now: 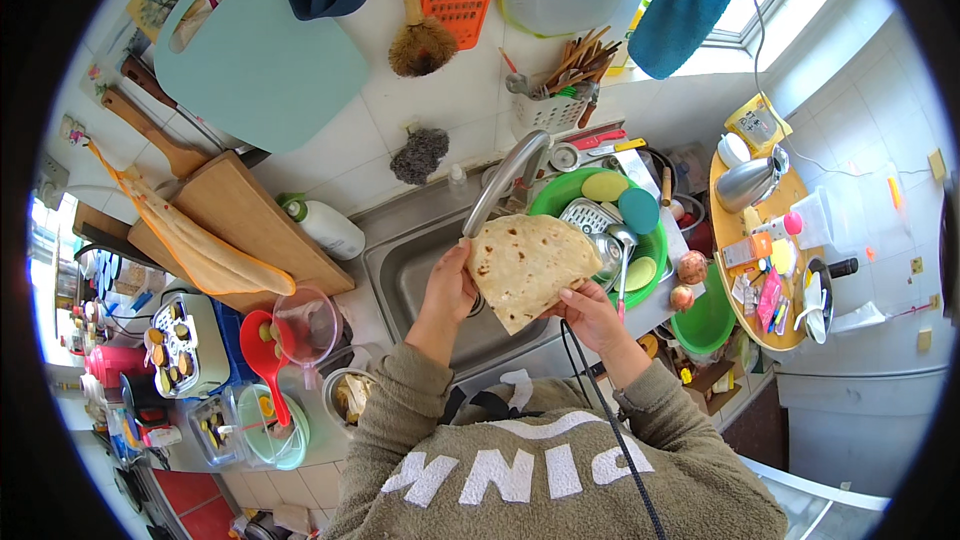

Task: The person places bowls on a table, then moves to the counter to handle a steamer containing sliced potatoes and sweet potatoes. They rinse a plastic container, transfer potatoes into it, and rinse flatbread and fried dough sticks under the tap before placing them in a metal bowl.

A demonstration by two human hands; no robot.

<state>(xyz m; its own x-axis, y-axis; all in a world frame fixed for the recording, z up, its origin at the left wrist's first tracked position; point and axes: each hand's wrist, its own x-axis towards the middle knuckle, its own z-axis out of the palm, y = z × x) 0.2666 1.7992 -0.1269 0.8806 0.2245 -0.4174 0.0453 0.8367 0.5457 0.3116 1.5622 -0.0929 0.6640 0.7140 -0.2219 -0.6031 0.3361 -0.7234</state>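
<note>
A browned flatbread (529, 262), folded or cut to a rough half-round, is held up between both my hands over the steel sink (405, 277). My left hand (452, 283) pinches its left edge, thumb in front. At the lower right edge, my right hand (589, 311) grips it with the thumb on top and fingers behind. The curved faucet (504, 178) comes down just behind the bread's upper left corner. Part of the basin is hidden by the bread and my forearms.
Right of the sink, a green basin (660, 259) holds lids, a grater and a ladle. Two onions (691, 267) lie beyond it. To the left are a white pump bottle (330, 229), a wooden board (240, 232), a red ladle (262, 345) and a metal bowl (349, 394).
</note>
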